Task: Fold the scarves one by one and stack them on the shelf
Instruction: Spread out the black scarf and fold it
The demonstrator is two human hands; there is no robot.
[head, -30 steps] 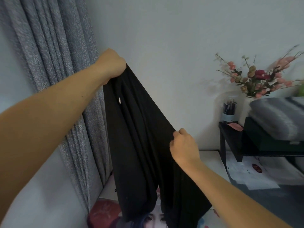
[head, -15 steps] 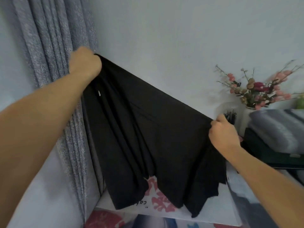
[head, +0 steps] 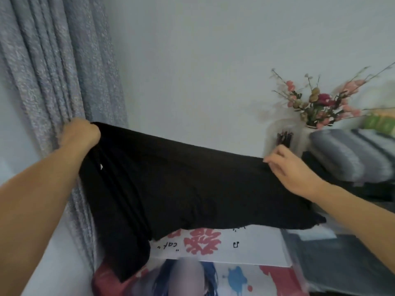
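Observation:
A black scarf (head: 181, 184) hangs stretched wide in the air in front of me. My left hand (head: 82, 135) is a fist gripping its upper left corner beside the curtain. My right hand (head: 288, 165) pinches the upper right edge with its fingertips. The scarf's lower left part droops toward the printed surface below. On the black shelf (head: 372, 189) at the right lie a folded grey scarf (head: 350, 154) on top of a dark folded one (head: 314, 165).
A grey curtain (head: 53, 71) hangs at the left against the white wall. A vase of pink flowers (head: 320, 105) and a pen holder (head: 284, 137) stand on the shelf's left end. Below lies a white printed board (head: 224, 246) with red marks.
My hands have moved apart and lower. The right hand went right toward the shelf, spreading the scarf from a narrow hanging drape into a wide, nearly level sheet.

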